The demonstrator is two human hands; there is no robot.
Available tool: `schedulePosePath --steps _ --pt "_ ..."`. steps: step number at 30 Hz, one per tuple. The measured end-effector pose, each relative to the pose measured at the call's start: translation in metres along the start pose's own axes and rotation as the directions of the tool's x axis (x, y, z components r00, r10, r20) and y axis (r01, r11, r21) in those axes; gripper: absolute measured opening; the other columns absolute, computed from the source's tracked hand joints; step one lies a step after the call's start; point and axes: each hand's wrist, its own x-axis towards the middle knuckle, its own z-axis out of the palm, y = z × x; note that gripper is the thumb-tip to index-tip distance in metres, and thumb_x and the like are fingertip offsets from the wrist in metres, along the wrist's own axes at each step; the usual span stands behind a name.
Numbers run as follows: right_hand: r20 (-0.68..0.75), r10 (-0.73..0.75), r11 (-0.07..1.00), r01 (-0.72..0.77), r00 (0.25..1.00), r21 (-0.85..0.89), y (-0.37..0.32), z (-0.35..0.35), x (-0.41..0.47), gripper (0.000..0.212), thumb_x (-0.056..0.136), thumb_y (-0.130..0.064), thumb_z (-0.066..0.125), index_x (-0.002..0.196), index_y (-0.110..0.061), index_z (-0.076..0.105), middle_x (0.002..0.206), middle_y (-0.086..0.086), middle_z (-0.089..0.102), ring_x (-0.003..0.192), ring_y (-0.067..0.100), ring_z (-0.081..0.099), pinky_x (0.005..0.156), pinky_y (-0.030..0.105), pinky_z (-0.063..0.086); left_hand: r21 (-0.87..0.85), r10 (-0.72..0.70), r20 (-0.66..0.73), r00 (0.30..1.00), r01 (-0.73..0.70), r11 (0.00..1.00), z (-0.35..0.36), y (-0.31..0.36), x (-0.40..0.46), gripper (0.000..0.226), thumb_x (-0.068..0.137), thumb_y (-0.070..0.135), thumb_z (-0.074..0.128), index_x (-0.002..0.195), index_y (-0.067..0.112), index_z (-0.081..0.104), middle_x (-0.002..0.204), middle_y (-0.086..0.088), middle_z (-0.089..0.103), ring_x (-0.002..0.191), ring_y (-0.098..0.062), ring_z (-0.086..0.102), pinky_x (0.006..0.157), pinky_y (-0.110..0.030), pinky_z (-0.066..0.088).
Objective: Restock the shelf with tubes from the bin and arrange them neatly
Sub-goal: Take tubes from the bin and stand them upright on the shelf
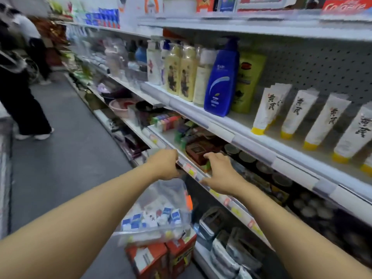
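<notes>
A clear plastic bin (pixel 161 210) with small blue-and-white boxes and tubes in it sits low in front of me, on red cartons (pixel 161 256). My left hand (pixel 164 166) is curled over the bin's far upper rim, close to the shelf rail. My right hand (pixel 219 174) rests on the edge of the lower shelf (pixel 237 210), fingers spread over a green item; I cannot see whether it holds anything. Several white tubes with yellow caps (pixel 293 115) stand leaning in a row on the middle shelf (pixel 261 146), up to the right.
Bottles stand left of the tubes, among them a blue pump bottle (pixel 221 81) and a green pouch (pixel 247 83). Brown boxes and round tins fill the lower shelf. A person in dark trousers (pixel 22 101) stands in the aisle at the left.
</notes>
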Motion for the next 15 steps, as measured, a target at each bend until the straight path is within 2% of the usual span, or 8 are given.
schedulePosePath --steps 3,7,10,15 --pt "0.059 -0.002 1.0 0.002 0.998 -0.006 -0.026 0.035 0.028 0.073 0.08 -0.035 0.067 0.138 -0.015 0.03 0.135 0.009 0.035 0.128 0.032 0.03 0.102 0.037 0.033 -0.001 -0.045 0.081 0.996 0.046 0.999 0.009 -0.056 0.01 0.041 0.084 0.022 0.061 0.12 0.008 0.049 0.122 -0.013 0.055 0.109 -0.031 0.054 0.088 -0.041 0.05" --pt "0.148 0.041 0.999 -0.04 0.988 -0.01 -0.051 0.081 0.057 0.075 0.079 -0.036 0.068 0.14 -0.013 0.03 0.14 0.01 0.032 0.131 0.029 0.027 0.105 0.036 0.032 0.003 -0.092 0.148 0.985 0.092 0.996 0.03 -0.12 0.018 0.044 0.085 0.024 0.062 0.124 0.011 0.046 0.125 -0.011 0.053 0.113 -0.03 0.052 0.093 -0.043 0.048" --pt "0.209 0.089 0.996 -0.087 0.974 -0.019 -0.063 0.115 0.074 0.075 0.078 -0.038 0.068 0.138 -0.013 0.032 0.139 0.012 0.034 0.131 0.031 0.028 0.105 0.037 0.031 0.0 -0.139 0.208 0.968 0.142 0.99 0.052 -0.164 0.024 0.048 0.084 0.022 0.061 0.128 0.014 0.045 0.129 -0.009 0.053 0.116 -0.028 0.052 0.094 -0.039 0.047" --pt "0.335 0.159 0.987 -0.149 0.929 -0.055 -0.069 0.162 0.094 0.076 0.084 -0.037 0.064 0.144 -0.012 0.024 0.149 0.014 0.022 0.138 0.034 0.018 0.11 0.04 0.027 -0.018 -0.203 0.283 0.937 0.217 0.976 0.09 -0.214 0.034 0.05 0.083 0.023 0.062 0.129 0.014 0.046 0.13 -0.007 0.055 0.118 -0.026 0.052 0.095 -0.032 0.045"
